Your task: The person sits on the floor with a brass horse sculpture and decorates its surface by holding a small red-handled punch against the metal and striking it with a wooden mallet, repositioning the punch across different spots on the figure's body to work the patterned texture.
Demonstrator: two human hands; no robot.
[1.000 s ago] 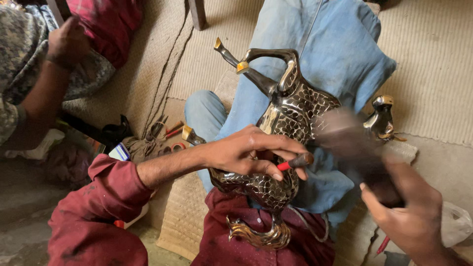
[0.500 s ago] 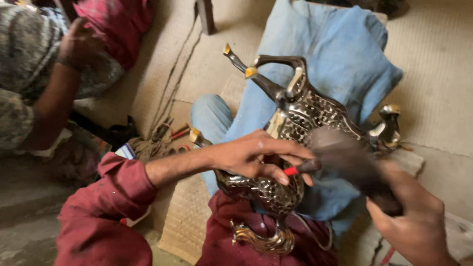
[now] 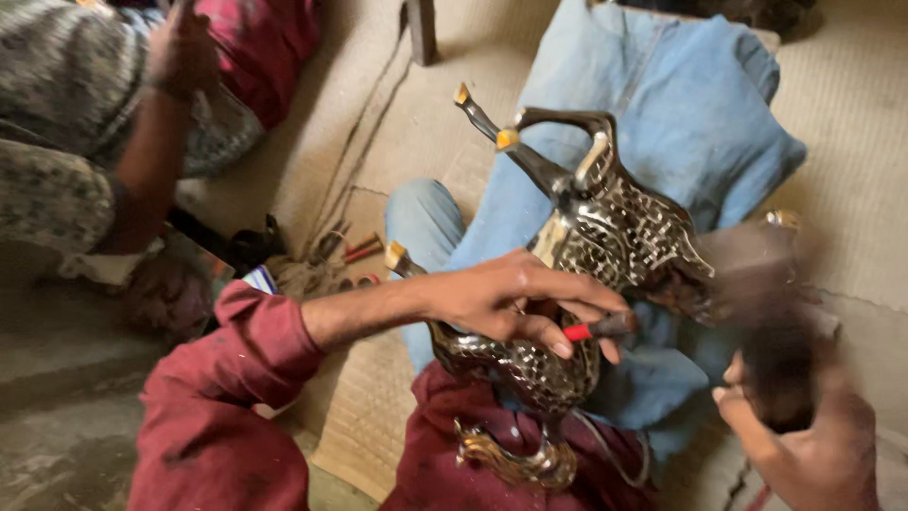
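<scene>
An ornate pierced metal vessel [image 3: 629, 222], dark with brass tips, lies across my lap on a blue cloth [image 3: 681, 104]. My left hand [image 3: 501, 298] rests on its body and pinches a small red-ended punch [image 3: 594, 329] against the metal. My right hand [image 3: 818, 445] at the lower right grips a dark mallet [image 3: 771, 322]. The mallet is blurred by motion and sits to the right of the punch. My sleeves and lap are dark red.
Another person [image 3: 66, 142] in a grey patterned top sits at the upper left, with one hand [image 3: 180, 47] raised. Small tools [image 3: 345, 251] lie on the woven mat [image 3: 378, 123] beside my knee. A wooden leg [image 3: 421, 28] stands at the top.
The mallet in my right hand has swung down and to the right, away from the punch. My left hand has stayed on the vessel with the punch.
</scene>
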